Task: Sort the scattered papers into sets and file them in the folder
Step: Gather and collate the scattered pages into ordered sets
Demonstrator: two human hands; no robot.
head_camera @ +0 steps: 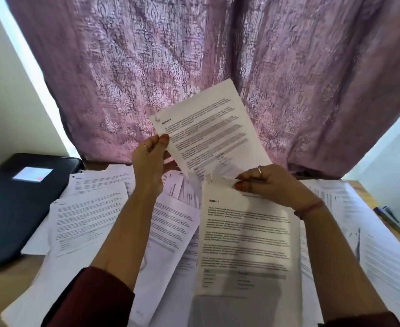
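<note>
White sheet [208, 128] pinched in left hand [150, 159]; right hand [272, 185] clamped on another page [246, 237].

Loose papers [95, 223] blanketing desk [3, 286]

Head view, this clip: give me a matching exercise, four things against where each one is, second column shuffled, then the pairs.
Things:
1. Section 3 sheet
2. Section 1 sheet
3. black folder
4. curtain

Places:
A. lying closed at the table's left end
B. hanging behind the table
C. raised in the left hand
D. pinched at its top edge by the right hand

Pairs: 1-C, 2-D, 3-A, 4-B
</note>
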